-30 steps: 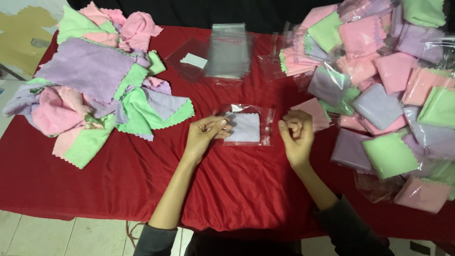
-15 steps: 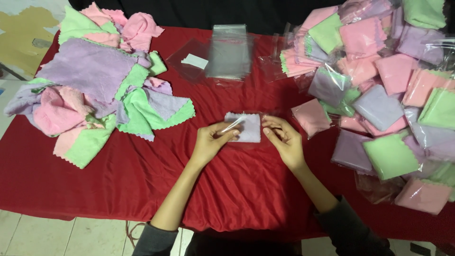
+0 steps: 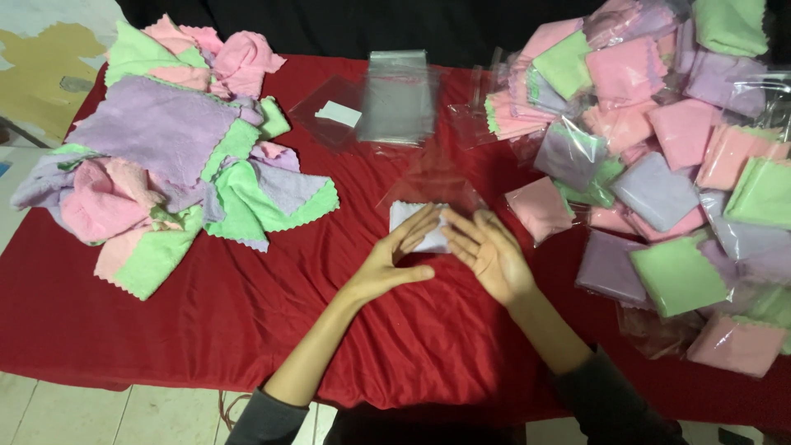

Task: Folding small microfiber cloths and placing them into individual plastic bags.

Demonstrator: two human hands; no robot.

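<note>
Pressing a bagged cloth flat, mid-worktop.
Both hands lie open, gripping nothing: my left hand [image 3: 394, 257] and right hand [image 3: 488, 251] rest fingers-down on the pale cloth [image 3: 412, 221] inside its clear bag [image 3: 428, 194]. Loose cloths [image 3: 165, 156] sit at the left edge, packed ones [image 3: 659, 148] at the right. I judge smoothing is in hand; next needs a steady push to drive air out.

Two bare hands [image 3: 445, 251], forearms uncovered, dark grey sleeves pushed up near the elbows.
</note>
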